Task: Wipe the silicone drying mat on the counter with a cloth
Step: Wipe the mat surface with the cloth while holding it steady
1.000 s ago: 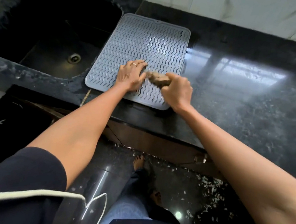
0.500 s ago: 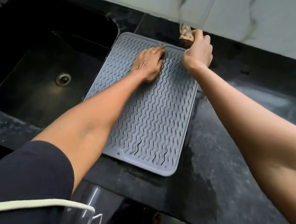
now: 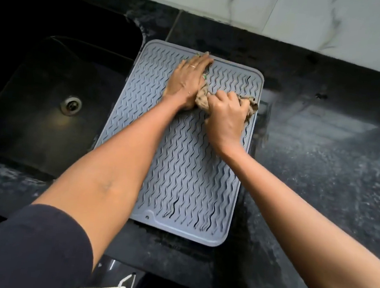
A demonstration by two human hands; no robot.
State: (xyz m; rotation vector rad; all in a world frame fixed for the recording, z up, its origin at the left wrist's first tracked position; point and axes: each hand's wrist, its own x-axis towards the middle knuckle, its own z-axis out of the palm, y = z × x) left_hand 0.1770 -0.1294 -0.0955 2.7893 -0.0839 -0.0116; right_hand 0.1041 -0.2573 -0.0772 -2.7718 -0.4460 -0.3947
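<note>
A grey silicone drying mat (image 3: pixel 181 177) with wavy ridges lies on the black counter, right of the sink. My left hand (image 3: pixel 188 81) presses flat on the mat's far part, fingers together, a ring on one finger. My right hand (image 3: pixel 227 116) is closed on a crumpled brown cloth (image 3: pixel 202 98) and holds it against the mat near its far right edge. Part of the cloth sticks out past my right knuckles and some lies under my left fingers.
A dark sink (image 3: pixel 49 97) with a metal drain (image 3: pixel 71 105) lies left of the mat. Black granite counter (image 3: pixel 321 168) stretches to the right. A white marbled wall (image 3: pixel 289 18) runs along the back. The counter's front edge is near my body.
My right hand came down from the back wall with the cloth onto the mat's far right part. My left hand stays flat on the far part. The camera has leaned closer over the mat.
</note>
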